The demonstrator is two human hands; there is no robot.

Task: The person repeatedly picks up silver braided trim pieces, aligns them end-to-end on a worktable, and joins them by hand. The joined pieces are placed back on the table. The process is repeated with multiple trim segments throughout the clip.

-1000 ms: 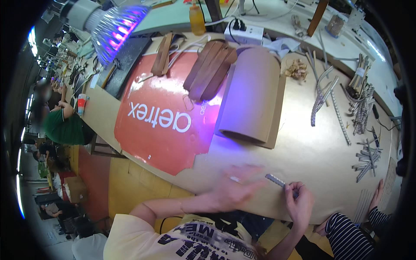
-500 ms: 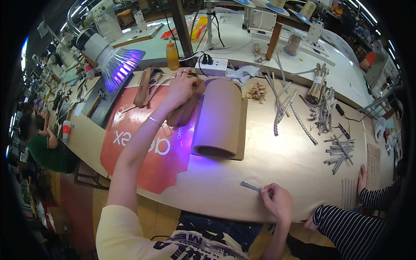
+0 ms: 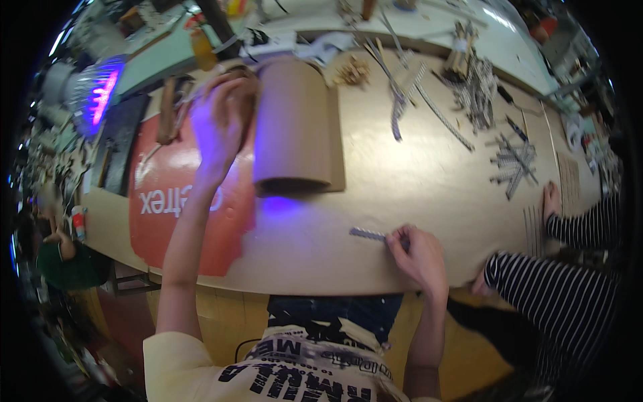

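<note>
My left hand [image 3: 218, 114] is curled over a brown leather-like piece [image 3: 248, 100] beside a tan cylinder. Motion blur softens its fingers, and the hand covers much of the piece. Near the front edge of the table, my right hand [image 3: 416, 256] pinches one end of a short grey braided strip [image 3: 368, 234]; the other end points left, low over the tabletop. The wide tan cylinder [image 3: 293, 127] lies on a flat tan board [image 3: 337, 141], its open end facing me.
A red printed sheet [image 3: 191, 234] covers the left of the table [image 3: 301, 261]. Braided strips [image 3: 442, 114], a pile of short strips [image 3: 514, 164] and a bundle of sticks [image 3: 461, 53] lie right. A lamp [image 3: 94, 94] hangs left. Another person's striped sleeve [image 3: 536, 288] is at right.
My view has shifted, moving the table up in the picture. My left hand has come back toward me along the brown piece. The right hand keeps its pinch on the strip.
</note>
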